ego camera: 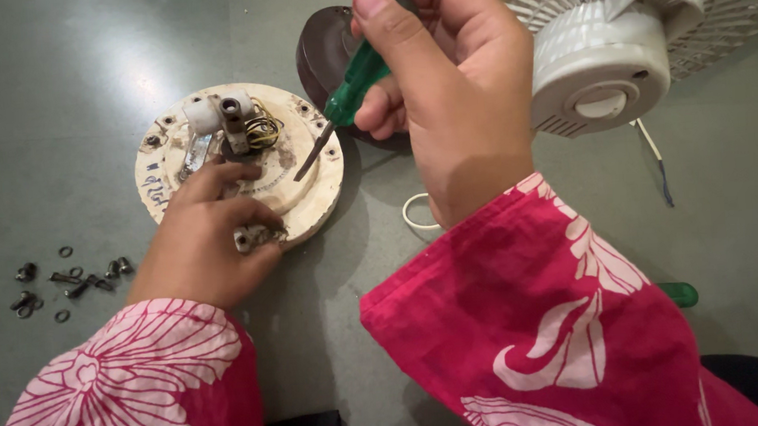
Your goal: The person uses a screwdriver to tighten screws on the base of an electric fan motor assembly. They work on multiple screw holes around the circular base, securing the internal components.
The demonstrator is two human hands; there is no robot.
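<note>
The left hand [203, 239] pressed down on a round cream base plate [308, 186] lying on the grey surface [70, 99]. The right hand [450, 88] gripped a green-handled screwdriver [351, 89], its tip touching the plate's rim. Loose screws [71, 281] lay left.

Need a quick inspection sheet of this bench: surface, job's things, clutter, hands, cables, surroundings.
Surface: grey-green floor, bare patches glossy.
Job's things: round cream motor plate, worn, stained; green-handled screwdriver, tip over the plate.
Clutter: loose screws and washers left of the plate; dark round cover behind it.
Hands: left hand steadies the plate; right hand grips the screwdriver.
Cables: yellow and black wires on the plate; white cord.
Surroundings: white fan lying at right.
</note>
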